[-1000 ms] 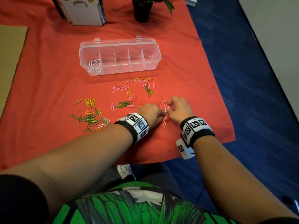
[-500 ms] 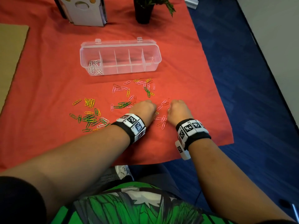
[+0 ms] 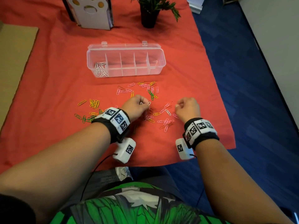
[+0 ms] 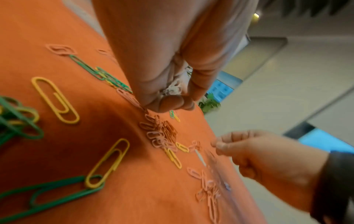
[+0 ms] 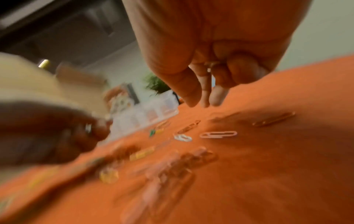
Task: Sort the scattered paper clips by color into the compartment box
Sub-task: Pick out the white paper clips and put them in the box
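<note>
The clear compartment box (image 3: 159, 62) stands open on the orange cloth, with white clips (image 3: 100, 69) in its leftmost compartment. Pink, yellow, green and white paper clips (image 3: 165, 122) lie scattered in front of it. My left hand (image 3: 145, 104) hovers over the middle of the scatter and grips a small bunch of white clips (image 4: 172, 89) in its curled fingers. My right hand (image 3: 177, 106) is a hand's width to the right, fingers curled, with a white clip (image 5: 209, 67) tucked between them. Two more white clips (image 5: 218, 134) lie flat just below its fingertips (image 5: 191, 100).
A green and yellow clip pile (image 3: 90, 113) lies to the left. A potted plant (image 3: 149, 13) and a white paw-print holder (image 3: 93, 12) stand behind the box. The cloth edge (image 3: 226, 110) drops to blue floor on the right; a tan board (image 3: 14, 54) lies far left.
The two hands, which were close together over the pink and white clips, have drawn apart. The left went left and forward, the right went right.
</note>
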A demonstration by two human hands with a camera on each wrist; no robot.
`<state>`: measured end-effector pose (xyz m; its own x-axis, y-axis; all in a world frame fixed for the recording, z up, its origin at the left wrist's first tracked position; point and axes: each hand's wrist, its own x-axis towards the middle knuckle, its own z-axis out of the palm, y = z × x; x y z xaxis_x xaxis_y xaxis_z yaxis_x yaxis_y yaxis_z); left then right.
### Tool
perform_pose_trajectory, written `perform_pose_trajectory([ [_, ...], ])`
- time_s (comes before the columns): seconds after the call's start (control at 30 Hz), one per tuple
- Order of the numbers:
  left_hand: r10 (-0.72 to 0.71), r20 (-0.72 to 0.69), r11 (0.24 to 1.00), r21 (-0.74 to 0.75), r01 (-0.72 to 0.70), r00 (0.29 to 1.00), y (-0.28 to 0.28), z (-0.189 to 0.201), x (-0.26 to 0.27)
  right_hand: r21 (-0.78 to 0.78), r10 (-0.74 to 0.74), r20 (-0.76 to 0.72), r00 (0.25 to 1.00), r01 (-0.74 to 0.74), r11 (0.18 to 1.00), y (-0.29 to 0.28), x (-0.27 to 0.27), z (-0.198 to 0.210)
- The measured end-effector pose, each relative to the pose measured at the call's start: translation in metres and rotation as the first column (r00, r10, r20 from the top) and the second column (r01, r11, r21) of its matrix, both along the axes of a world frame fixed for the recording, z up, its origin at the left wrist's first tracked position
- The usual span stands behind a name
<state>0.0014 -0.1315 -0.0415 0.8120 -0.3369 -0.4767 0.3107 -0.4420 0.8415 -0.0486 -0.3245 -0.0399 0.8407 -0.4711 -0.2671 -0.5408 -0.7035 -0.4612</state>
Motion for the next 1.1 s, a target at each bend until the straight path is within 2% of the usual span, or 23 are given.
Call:
perform_pose_trajectory([
  [0.07, 0.117, -0.171, 0.982, -0.127, -0.14, 0.978, 0.005, 0.005, 0.0, -0.121, 0.122, -0.032, 0.992, -0.125, 0.985, 0.012, -0.003, 0.002],
  [0.17, 0.156, -0.34, 0.95, -0.206, -0.235, 0.927, 0.015, 0.018, 0.003, -0.248, 0.277, -0.181, 0.944, -0.316, 0.916, 0.034, -0.007, 0.0],
  [0.27, 0.176, -0.436, 0.919, -0.248, -0.307, 0.882, 0.032, 0.026, 0.009, -0.297, 0.297, -0.263, 0.918, -0.37, 0.88, 0.046, -0.005, 0.006],
  [0.33, 0.203, -0.474, 0.892, -0.271, -0.361, 0.857, 0.043, 0.034, 0.017, -0.256, 0.316, -0.324, 0.892, -0.404, 0.878, 0.047, 0.001, 0.015],
  [0.37, 0.214, -0.479, 0.879, -0.285, -0.382, 0.851, 0.049, 0.04, 0.023, -0.224, 0.318, -0.325, 0.891, -0.399, 0.889, 0.047, 0.006, 0.02],
  [0.43, 0.249, -0.469, 0.853, -0.309, -0.421, 0.848, 0.063, 0.054, 0.04, -0.08, 0.218, -0.233, 0.948, -0.243, 0.967, 0.043, 0.016, 0.025],
  [0.47, 0.276, -0.454, 0.84, -0.315, -0.442, 0.847, 0.07, 0.06, 0.05, 0.062, 0.124, -0.173, 0.977, -0.115, 0.991, 0.041, 0.021, 0.025],
  [0.5, 0.303, -0.439, 0.831, -0.312, -0.46, 0.846, 0.077, 0.067, 0.061, 0.239, 0.024, -0.115, 0.993, 0.004, 0.971, 0.042, 0.026, 0.024],
  [0.57, 0.343, -0.417, 0.823, -0.299, -0.483, 0.842, 0.089, 0.081, 0.084, 0.563, -0.129, -0.093, 0.987, 0.159, 0.811, 0.048, 0.036, 0.028],
  [0.63, 0.368, -0.416, 0.817, -0.281, -0.503, 0.831, 0.096, 0.095, 0.102, 0.761, -0.209, -0.089, 0.974, 0.202, 0.617, 0.056, 0.045, 0.036],
  [0.77, 0.427, -0.382, 0.812, -0.237, -0.533, 0.819, 0.099, 0.113, 0.124, 0.947, -0.321, -0.15, 0.935, 0.229, 0.226, 0.07, 0.061, 0.053],
  [0.8, 0.435, -0.378, 0.811, -0.23, -0.538, 0.817, 0.098, 0.113, 0.129, 0.956, -0.325, -0.169, 0.931, 0.235, 0.174, 0.073, 0.064, 0.057],
  [0.83, 0.44, -0.376, 0.811, -0.223, -0.541, 0.815, 0.098, 0.113, 0.131, 0.961, -0.321, -0.184, 0.929, 0.239, 0.142, 0.077, 0.067, 0.059],
  [0.9, 0.448, -0.376, 0.806, -0.223, -0.549, 0.811, 0.097, 0.11, 0.135, 0.964, -0.304, -0.184, 0.935, 0.232, 0.13, 0.084, 0.072, 0.062],
  [1.1, 0.467, -0.337, 0.812, -0.202, -0.547, 0.817, 0.101, 0.091, 0.148, 0.957, -0.237, -0.12, 0.964, 0.176, 0.231, 0.095, 0.085, 0.06],
])
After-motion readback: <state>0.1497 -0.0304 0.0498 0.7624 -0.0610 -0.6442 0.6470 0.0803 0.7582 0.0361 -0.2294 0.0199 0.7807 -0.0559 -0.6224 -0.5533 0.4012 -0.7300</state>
